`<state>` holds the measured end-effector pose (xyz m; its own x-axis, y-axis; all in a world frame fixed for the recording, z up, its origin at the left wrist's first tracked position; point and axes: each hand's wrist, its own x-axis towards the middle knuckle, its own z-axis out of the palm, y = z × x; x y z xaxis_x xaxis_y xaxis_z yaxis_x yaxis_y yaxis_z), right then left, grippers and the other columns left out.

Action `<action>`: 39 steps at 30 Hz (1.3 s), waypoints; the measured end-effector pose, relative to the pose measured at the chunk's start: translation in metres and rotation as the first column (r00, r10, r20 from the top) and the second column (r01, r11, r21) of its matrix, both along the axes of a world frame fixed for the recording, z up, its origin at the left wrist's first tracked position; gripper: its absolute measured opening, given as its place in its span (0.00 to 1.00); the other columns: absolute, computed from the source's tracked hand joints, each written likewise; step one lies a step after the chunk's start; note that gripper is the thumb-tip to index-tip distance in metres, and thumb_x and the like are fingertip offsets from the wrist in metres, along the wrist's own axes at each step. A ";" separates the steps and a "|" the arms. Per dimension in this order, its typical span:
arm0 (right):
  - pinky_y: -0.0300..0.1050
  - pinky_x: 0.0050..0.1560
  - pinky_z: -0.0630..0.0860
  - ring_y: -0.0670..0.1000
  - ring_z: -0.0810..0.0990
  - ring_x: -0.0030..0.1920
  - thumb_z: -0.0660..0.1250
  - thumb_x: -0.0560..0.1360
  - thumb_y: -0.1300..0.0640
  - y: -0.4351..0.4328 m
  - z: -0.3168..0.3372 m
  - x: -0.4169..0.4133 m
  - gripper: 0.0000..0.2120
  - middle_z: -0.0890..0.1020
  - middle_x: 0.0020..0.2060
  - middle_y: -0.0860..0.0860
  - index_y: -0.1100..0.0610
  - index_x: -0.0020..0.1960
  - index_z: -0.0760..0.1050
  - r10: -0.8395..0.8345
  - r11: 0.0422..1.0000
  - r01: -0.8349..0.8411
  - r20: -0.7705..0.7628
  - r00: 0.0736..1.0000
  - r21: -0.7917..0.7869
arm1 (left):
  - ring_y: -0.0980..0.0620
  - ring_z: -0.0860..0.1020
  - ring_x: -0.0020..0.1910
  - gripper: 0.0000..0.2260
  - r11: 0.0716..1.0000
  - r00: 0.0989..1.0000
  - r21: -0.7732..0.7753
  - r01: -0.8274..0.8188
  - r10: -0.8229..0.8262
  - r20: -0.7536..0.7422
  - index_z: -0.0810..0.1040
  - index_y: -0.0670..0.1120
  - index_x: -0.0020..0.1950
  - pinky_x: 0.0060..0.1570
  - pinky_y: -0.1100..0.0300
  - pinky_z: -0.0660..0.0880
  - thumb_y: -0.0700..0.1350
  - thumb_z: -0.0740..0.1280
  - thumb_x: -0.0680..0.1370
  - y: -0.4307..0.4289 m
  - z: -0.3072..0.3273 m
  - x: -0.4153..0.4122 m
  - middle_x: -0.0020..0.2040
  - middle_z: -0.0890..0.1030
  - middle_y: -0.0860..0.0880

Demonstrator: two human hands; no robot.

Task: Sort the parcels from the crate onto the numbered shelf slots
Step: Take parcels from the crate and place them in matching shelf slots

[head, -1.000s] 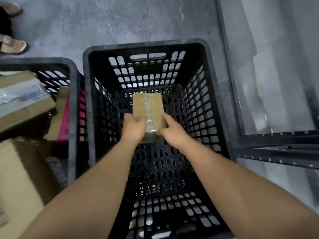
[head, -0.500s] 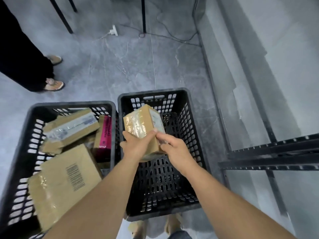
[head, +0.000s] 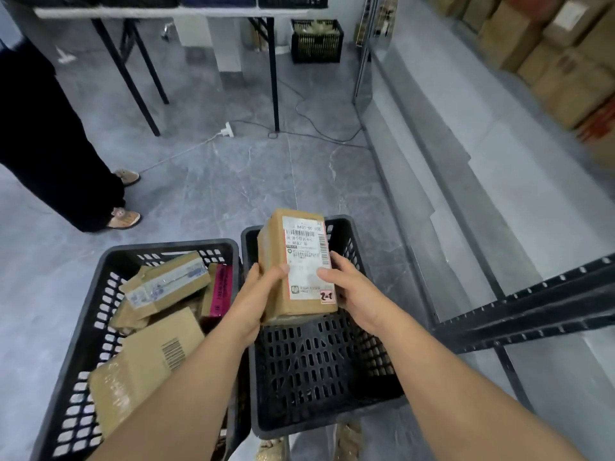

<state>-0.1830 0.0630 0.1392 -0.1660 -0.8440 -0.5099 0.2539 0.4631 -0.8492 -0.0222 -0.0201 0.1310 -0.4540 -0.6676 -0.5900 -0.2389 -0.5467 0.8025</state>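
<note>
I hold a small brown cardboard parcel above the right black crate. Its white shipping label faces me, with a small pink tag marked "2-1" at the lower right corner. My left hand grips its left side and my right hand grips its right side. No other parcel shows in the right crate. The left black crate beside it holds several brown parcels and a pink one. A dark metal shelf rail runs at the right.
A person in dark trousers stands at the left. A table's black legs, a white plug and a cable lie on the grey floor ahead. Another black crate stands far back. Cardboard boxes are stacked at the upper right.
Both hands have lifted the parcel out of the right crate and turned it so that its label faces me. My view has risen from the crate toward the room.
</note>
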 end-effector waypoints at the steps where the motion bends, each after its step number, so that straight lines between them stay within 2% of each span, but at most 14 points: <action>1: 0.62 0.67 0.68 0.52 0.78 0.61 0.71 0.65 0.43 0.001 0.003 0.001 0.37 0.81 0.60 0.46 0.45 0.72 0.65 0.021 1.000 -0.020 0.039 0.999 -0.008 | 0.54 0.79 0.57 0.34 1.000 0.999 0.007 0.030 -0.029 -0.033 0.68 0.51 0.69 0.56 0.53 0.74 0.64 0.69 0.67 -0.001 0.005 0.000 0.58 0.81 0.53; 3: 0.61 0.64 0.70 0.53 0.78 0.62 0.70 0.66 0.43 0.004 0.009 0.004 0.33 0.80 0.61 0.47 0.45 0.70 0.67 0.036 0.999 -0.034 0.108 0.994 -0.018 | 0.51 0.78 0.61 0.40 0.998 0.993 0.007 0.063 -0.062 -0.098 0.67 0.54 0.72 0.62 0.46 0.72 0.68 0.69 0.63 -0.003 0.015 0.000 0.61 0.81 0.53; 5: 0.60 0.63 0.72 0.53 0.77 0.63 0.68 0.68 0.45 0.006 0.014 0.006 0.30 0.80 0.61 0.49 0.46 0.69 0.68 0.028 0.999 -0.022 0.141 0.990 -0.046 | 0.50 0.77 0.63 0.47 0.998 0.989 0.006 0.063 -0.062 -0.135 0.64 0.53 0.74 0.65 0.45 0.69 0.70 0.72 0.59 -0.005 0.023 0.000 0.63 0.79 0.52; 10: 0.64 0.62 0.73 0.56 0.78 0.63 0.68 0.69 0.45 0.008 0.027 0.006 0.28 0.80 0.61 0.52 0.48 0.68 0.70 -0.016 0.991 0.031 0.116 0.993 -0.130 | 0.50 0.74 0.66 0.47 0.993 0.977 -0.002 0.117 -0.115 -0.179 0.60 0.56 0.75 0.64 0.44 0.71 0.72 0.70 0.61 -0.011 0.037 -0.001 0.69 0.74 0.52; 14: 0.64 0.60 0.75 0.55 0.79 0.60 0.69 0.70 0.46 0.011 0.034 0.008 0.25 0.81 0.59 0.51 0.48 0.66 0.72 -0.171 0.970 0.183 0.087 0.981 -0.162 | 0.52 0.70 0.68 0.51 0.970 0.954 -0.039 0.242 -0.245 -0.172 0.55 0.61 0.76 0.62 0.42 0.70 0.75 0.70 0.58 -0.003 0.044 -0.001 0.72 0.68 0.56; 17: 0.62 0.59 0.76 0.55 0.81 0.58 0.69 0.69 0.46 0.014 0.039 0.010 0.27 0.83 0.57 0.50 0.48 0.66 0.71 -0.238 0.955 0.250 0.092 0.967 -0.161 | 0.53 0.74 0.63 0.44 0.957 0.956 -0.142 0.253 -0.270 -0.113 0.66 0.56 0.70 0.63 0.47 0.71 0.70 0.71 0.58 0.001 0.049 -0.003 0.65 0.76 0.53; 21: 0.65 0.60 0.73 0.56 0.77 0.61 0.66 0.68 0.38 0.021 0.047 0.004 0.29 0.80 0.60 0.50 0.44 0.67 0.69 -0.265 0.950 0.276 0.092 0.960 -0.144 | 0.50 0.77 0.58 0.31 0.945 0.954 -0.196 0.261 -0.284 -0.099 0.74 0.53 0.60 0.62 0.49 0.72 0.62 0.70 0.60 -0.007 0.062 -0.001 0.56 0.81 0.51; 25: 0.67 0.62 0.70 0.56 0.75 0.60 0.68 0.64 0.36 0.033 0.056 -0.019 0.35 0.80 0.58 0.52 0.51 0.67 0.69 -0.422 0.888 0.442 0.159 0.892 -0.123 | 0.49 0.78 0.57 0.30 0.887 0.899 -0.221 0.406 -0.431 -0.078 0.76 0.53 0.59 0.58 0.51 0.74 0.61 0.69 0.59 -0.017 0.068 0.009 0.54 0.83 0.49; 28: 0.61 0.60 0.74 0.58 0.76 0.57 0.70 0.64 0.42 0.046 0.062 -0.024 0.27 0.82 0.50 0.53 0.54 0.58 0.76 -0.464 0.868 0.485 0.172 0.869 -0.107 | 0.46 0.78 0.59 0.31 0.870 0.882 -0.244 0.429 -0.461 -0.094 0.77 0.52 0.61 0.60 0.48 0.74 0.63 0.69 0.60 -0.020 0.073 0.010 0.56 0.83 0.48; 30: 0.60 0.60 0.75 0.59 0.77 0.59 0.69 0.66 0.46 0.053 0.065 -0.020 0.19 0.82 0.51 0.55 0.52 0.55 0.76 -0.493 0.848 0.519 0.201 0.847 -0.106 | 0.46 0.78 0.60 0.34 0.908 0.915 -0.252 0.334 -0.376 -0.143 0.76 0.51 0.63 0.57 0.48 0.75 0.66 0.69 0.61 -0.017 0.076 0.004 0.56 0.82 0.48; 33: 0.59 0.61 0.75 0.61 0.76 0.61 0.67 0.73 0.49 0.062 0.069 -0.011 0.17 0.80 0.56 0.60 0.53 0.59 0.73 -0.606 0.752 0.653 0.291 0.740 -0.095 | 0.48 0.72 0.66 0.42 0.968 0.939 -0.176 0.179 -0.222 -0.263 0.69 0.52 0.70 0.51 0.52 0.75 0.73 0.67 0.62 -0.006 0.082 -0.007 0.67 0.75 0.48; 35: 0.59 0.63 0.73 0.61 0.76 0.60 0.66 0.74 0.50 0.067 0.071 -0.003 0.20 0.78 0.57 0.60 0.54 0.64 0.70 -0.690 0.634 0.769 0.393 0.608 -0.077 | 0.45 0.65 0.72 0.48 0.990 0.937 -0.067 0.122 -0.137 -0.320 0.56 0.55 0.77 0.61 0.43 0.71 0.75 0.64 0.63 0.009 0.082 -0.013 0.77 0.60 0.45; 37: 0.58 0.64 0.73 0.59 0.75 0.60 0.66 0.75 0.49 0.073 0.074 0.005 0.19 0.77 0.56 0.59 0.53 0.64 0.70 -0.743 0.519 0.852 0.457 0.490 -0.068 | 0.43 0.60 0.74 0.56 0.977 0.928 -0.040 0.208 -0.210 -0.308 0.43 0.58 0.78 0.68 0.39 0.64 0.76 0.66 0.58 0.030 0.080 -0.023 0.79 0.52 0.45; 39: 0.56 0.64 0.73 0.57 0.76 0.59 0.66 0.75 0.49 0.080 0.076 0.013 0.17 0.79 0.56 0.58 0.52 0.61 0.72 -0.763 0.466 0.882 0.470 0.444 -0.076 | 0.42 0.60 0.74 0.61 0.956 0.914 -0.049 0.288 -0.290 -0.284 0.35 0.61 0.76 0.69 0.39 0.63 0.74 0.71 0.56 0.052 0.077 -0.037 0.79 0.53 0.46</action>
